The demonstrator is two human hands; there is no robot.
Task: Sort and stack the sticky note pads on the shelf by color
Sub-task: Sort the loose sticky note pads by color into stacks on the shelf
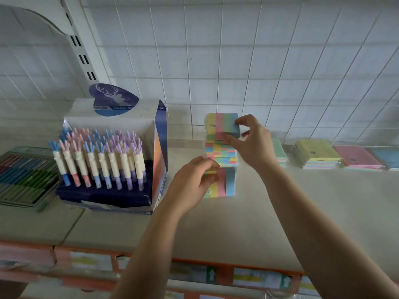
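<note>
My right hand (250, 141) pinches a striped yellow-pink-green-blue sticky note pad (222, 126) at the top of a tall stack of striped pads (220, 155) against the back grid wall. In front of that stack lies another striped pad (224, 182) on the shelf (280, 212), and my left hand (192, 184) grips its left edge. To the right sit a green-topped stack (279, 151), a yellow-topped stack (317, 154), a pink pad (356, 157) and a blue pad (388, 158).
A display box of pens with antler caps (112, 160) stands left of the pads. A tray of colored sticks (23, 178) lies at the far left. A white wire grid wall (259, 72) backs the shelf. Orange price-label strips (216, 275) line the front edge.
</note>
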